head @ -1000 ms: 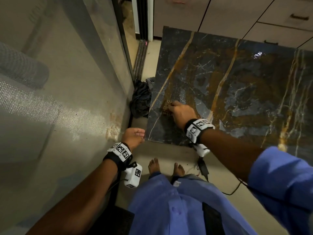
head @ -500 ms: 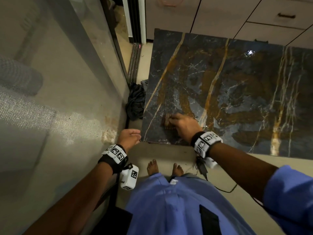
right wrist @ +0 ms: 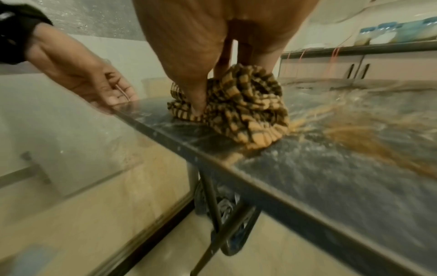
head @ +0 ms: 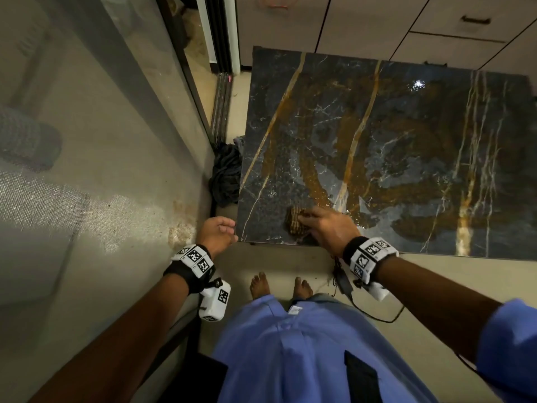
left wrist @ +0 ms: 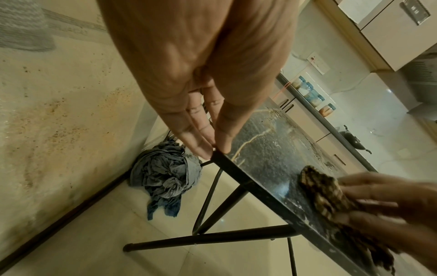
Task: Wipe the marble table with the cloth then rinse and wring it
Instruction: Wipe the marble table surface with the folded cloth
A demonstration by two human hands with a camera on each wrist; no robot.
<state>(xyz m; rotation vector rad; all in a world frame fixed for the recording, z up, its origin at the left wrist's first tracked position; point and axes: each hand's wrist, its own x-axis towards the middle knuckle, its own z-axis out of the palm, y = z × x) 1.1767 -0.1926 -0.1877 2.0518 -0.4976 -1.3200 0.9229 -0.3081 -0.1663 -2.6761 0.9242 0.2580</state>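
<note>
Wiping under way at the near left corner of the marble table.

Head view: right hand presses a bunched brown-and-tan striped cloth onto the marble table close to its near edge, fingers curled over the cloth; left hand sits at the table's near left corner with fingers loosely extended, holding nothing. A dark rag lies on the floor beside the table's left edge. Left wrist view: fingertips of the left hand, held close together and nearly straight, touch the corner of the table; the cloth lies under the right hand near the edge. Right wrist view: thumb and fingers dig into the crumpled cloth, which rests on the wet, brown-streaked table; the left hand rests at the corner.
</note>
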